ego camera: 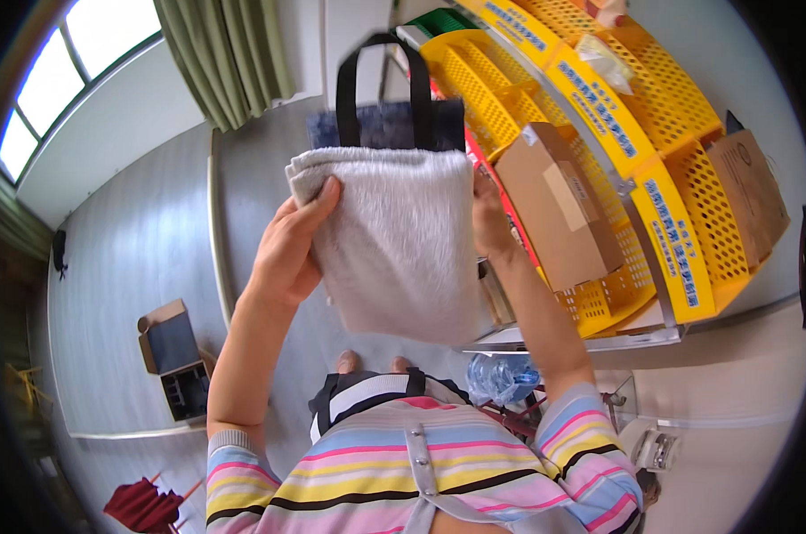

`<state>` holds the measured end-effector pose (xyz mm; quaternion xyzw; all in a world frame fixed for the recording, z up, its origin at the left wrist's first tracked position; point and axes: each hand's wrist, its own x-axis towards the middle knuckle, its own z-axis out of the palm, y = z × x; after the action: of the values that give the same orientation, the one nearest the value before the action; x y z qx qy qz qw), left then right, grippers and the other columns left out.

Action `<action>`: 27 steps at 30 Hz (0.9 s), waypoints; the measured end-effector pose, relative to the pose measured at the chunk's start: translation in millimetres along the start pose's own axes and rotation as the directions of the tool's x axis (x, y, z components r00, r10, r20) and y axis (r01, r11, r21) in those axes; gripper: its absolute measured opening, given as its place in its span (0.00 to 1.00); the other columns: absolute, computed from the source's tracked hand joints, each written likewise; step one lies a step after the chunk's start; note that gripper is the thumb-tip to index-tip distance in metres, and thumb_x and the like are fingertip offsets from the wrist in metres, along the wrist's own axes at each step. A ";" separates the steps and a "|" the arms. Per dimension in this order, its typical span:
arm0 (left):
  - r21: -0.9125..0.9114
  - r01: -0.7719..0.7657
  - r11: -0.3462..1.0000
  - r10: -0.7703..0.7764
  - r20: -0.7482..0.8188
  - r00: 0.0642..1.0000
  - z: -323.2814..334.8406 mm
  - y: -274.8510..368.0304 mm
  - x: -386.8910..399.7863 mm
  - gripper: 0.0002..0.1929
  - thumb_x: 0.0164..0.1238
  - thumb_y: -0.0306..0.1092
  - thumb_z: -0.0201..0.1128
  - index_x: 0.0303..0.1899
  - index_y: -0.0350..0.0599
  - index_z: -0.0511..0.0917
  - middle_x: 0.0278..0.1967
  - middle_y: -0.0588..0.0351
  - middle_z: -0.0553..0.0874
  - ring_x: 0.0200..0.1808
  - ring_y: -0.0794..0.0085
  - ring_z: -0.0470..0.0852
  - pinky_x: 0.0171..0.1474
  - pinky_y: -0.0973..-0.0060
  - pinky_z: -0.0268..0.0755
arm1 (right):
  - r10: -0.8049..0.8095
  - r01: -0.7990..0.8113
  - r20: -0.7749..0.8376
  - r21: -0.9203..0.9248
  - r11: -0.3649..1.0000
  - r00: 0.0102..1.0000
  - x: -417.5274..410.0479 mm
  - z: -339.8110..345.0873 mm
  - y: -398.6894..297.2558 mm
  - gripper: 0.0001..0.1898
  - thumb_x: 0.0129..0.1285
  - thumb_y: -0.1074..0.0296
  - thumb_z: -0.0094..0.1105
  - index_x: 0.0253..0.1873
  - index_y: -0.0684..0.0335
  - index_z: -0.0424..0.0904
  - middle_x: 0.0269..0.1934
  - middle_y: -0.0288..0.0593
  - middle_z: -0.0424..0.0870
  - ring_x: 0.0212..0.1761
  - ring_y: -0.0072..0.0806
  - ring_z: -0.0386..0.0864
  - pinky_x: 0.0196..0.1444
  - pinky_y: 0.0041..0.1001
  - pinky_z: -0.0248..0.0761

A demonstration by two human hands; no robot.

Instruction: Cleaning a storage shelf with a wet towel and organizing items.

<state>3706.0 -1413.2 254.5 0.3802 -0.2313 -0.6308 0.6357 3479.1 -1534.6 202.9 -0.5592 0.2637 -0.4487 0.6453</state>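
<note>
A folded, fluffy whitish cloth (396, 233) is held up between both hands. My left hand (296, 240) grips its left edge, thumb on the front and the other fingers behind. At the right edge is my right hand (490, 213), its fingertips hidden behind the cloth. Directly behind the cloth, a dark blue patterned bag (386, 125) with two black strap handles sticks out at the top; its lower part is hidden. Whether the fingers also grip the bag cannot be seen.
Yellow perforated shelf baskets (690, 227) stand at the right, holding a cardboard box (556, 207) and a brown paper bag (750, 193). A blue plastic water bottle (503, 377) is below them. An open box (173, 340) and a dark red cloth item (143, 505) lie at the left.
</note>
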 end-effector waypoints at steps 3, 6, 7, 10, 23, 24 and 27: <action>-0.003 -0.019 1.000 0.018 -0.160 0.987 -29.1 -13.7 12.9 0.17 0.70 0.39 0.63 0.53 0.39 0.77 0.47 0.55 0.84 0.43 0.72 0.82 0.49 0.73 0.74 | 0.279 -0.272 -0.002 0.226 0.935 0.960 -24.3 -1.4 76.3 0.15 0.73 0.66 0.53 0.61 0.60 0.75 0.43 0.31 0.83 0.39 0.13 0.77 0.43 0.16 0.71; 0.441 -0.154 0.884 0.299 -0.281 0.912 -86.0 -55.0 28.6 0.16 0.70 0.41 0.64 0.48 0.38 0.82 0.40 0.57 0.85 0.43 0.78 0.79 0.48 0.75 0.71 | 0.369 -0.369 0.060 0.317 0.874 0.927 -41.0 35.4 93.9 0.15 0.74 0.65 0.49 0.61 0.59 0.74 0.47 0.32 0.83 0.44 0.16 0.79 0.47 0.19 0.73; 0.446 -0.142 0.884 0.288 -0.280 0.916 -97.5 -67.2 29.3 0.16 0.70 0.41 0.64 0.48 0.38 0.82 0.40 0.57 0.85 0.43 0.78 0.79 0.48 0.75 0.71 | 0.363 -0.376 0.104 0.339 0.862 0.926 -42.7 36.4 114.2 0.15 0.74 0.65 0.49 0.61 0.58 0.74 0.48 0.32 0.82 0.45 0.17 0.79 0.48 0.20 0.73; 0.558 -0.072 0.826 0.305 -0.335 0.892 -116.8 -76.8 27.8 0.16 0.69 0.41 0.64 0.49 0.38 0.82 0.40 0.59 0.84 0.41 0.78 0.78 0.45 0.78 0.70 | 0.431 -0.428 0.101 0.446 0.786 0.897 -40.4 48.9 140.9 0.16 0.75 0.65 0.48 0.63 0.59 0.73 0.51 0.34 0.82 0.47 0.20 0.79 0.51 0.22 0.73; 0.277 -0.145 0.950 0.146 0.016 0.989 -73.8 43.5 33.0 0.15 0.73 0.42 0.60 0.52 0.41 0.79 0.41 0.65 0.82 0.41 0.82 0.75 0.47 0.81 0.69 | 0.306 -0.300 0.116 0.680 0.669 0.945 -2.2 77.0 129.1 0.21 0.74 0.56 0.46 0.65 0.59 0.70 0.53 0.41 0.81 0.51 0.28 0.81 0.52 0.29 0.77; 0.293 -0.156 0.943 0.169 -0.020 0.985 -81.1 41.3 45.9 0.15 0.73 0.41 0.60 0.51 0.39 0.79 0.40 0.65 0.82 0.40 0.83 0.74 0.45 0.82 0.68 | 0.286 -0.297 0.143 0.723 0.623 0.947 -3.6 76.1 137.1 0.22 0.72 0.53 0.48 0.63 0.62 0.72 0.53 0.44 0.82 0.51 0.33 0.82 0.52 0.32 0.78; 0.373 -0.036 0.927 0.072 -0.083 0.994 -104.1 36.0 72.9 0.15 0.73 0.41 0.60 0.50 0.38 0.79 0.39 0.64 0.82 0.39 0.83 0.74 0.43 0.82 0.68 | 0.363 -0.341 0.152 0.768 0.542 0.919 8.3 88.7 128.1 0.24 0.75 0.55 0.43 0.70 0.59 0.63 0.58 0.41 0.78 0.55 0.29 0.80 0.54 0.27 0.76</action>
<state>3816.2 -1467.5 206.0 0.5164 -0.3261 -0.5392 0.5799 3594.0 -1502.5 102.4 -0.1519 0.1568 -0.3861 0.8962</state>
